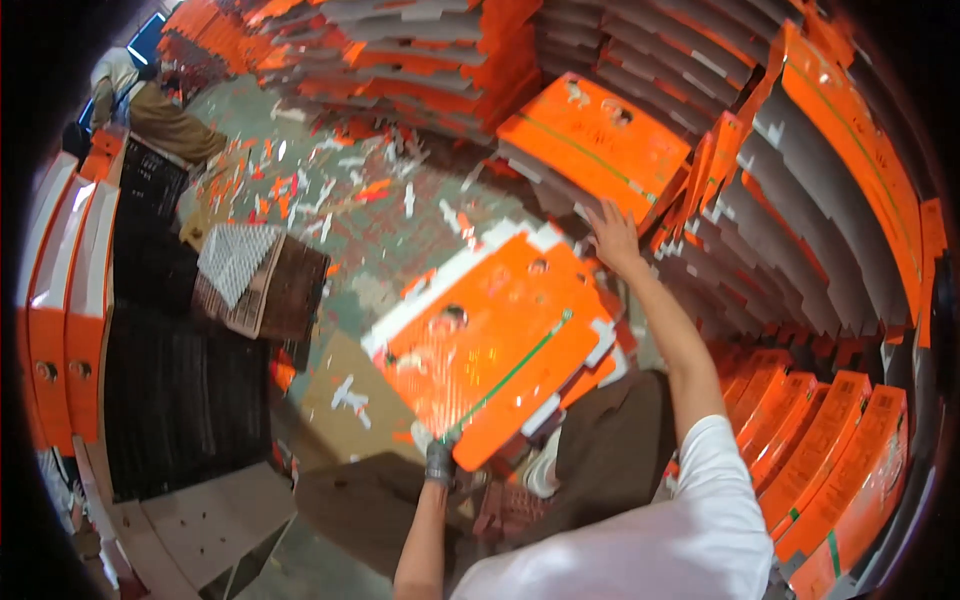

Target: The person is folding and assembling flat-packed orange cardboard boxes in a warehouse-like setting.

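Observation:
A flat orange cardboard box blank (pixel 490 345) with a green stripe and white tabs lies tilted in front of me, with more blanks under its right edge. My left hand (pixel 438 455), in a grey glove, is closed on its near left corner; part of the fingers is hidden. Beyond it on the right, a second orange blank (pixel 600 135) tops a stack. My right hand (pixel 612 238) has its fingers stretched out at that stack's near edge. From this view I cannot tell whether they touch it.
Tall piles of orange and grey blanks (pixel 400 60) stand at the back and right (pixel 800 230). Folded orange boxes (pixel 830 450) line the lower right. White and orange scraps (pixel 330 180) litter the green floor. Dark crates (pixel 180 400) stand left; another person (pixel 160 110) sits far left.

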{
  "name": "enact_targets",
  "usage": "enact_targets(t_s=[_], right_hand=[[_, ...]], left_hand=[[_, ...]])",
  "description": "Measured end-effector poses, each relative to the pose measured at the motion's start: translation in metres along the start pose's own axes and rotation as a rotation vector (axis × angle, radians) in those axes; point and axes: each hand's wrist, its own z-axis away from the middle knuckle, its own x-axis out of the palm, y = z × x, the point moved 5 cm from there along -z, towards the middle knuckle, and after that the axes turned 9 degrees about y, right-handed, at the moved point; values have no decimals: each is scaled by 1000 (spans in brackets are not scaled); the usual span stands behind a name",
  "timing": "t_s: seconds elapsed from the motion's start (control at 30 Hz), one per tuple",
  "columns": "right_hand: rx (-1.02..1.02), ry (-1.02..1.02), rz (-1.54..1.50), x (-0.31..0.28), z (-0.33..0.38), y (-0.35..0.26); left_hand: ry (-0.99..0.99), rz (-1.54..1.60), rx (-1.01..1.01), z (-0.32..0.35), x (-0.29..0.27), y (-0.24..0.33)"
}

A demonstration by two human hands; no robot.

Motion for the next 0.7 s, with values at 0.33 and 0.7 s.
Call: enact_targets(t_s=[0.33,0.7], right_hand=[[335,-436,-654,41,153,-7],[211,-397,-989,-132,147,-11]], left_hand=[[-61,212,-120,89,86,193],[-224,462,-278,118,41,233]])
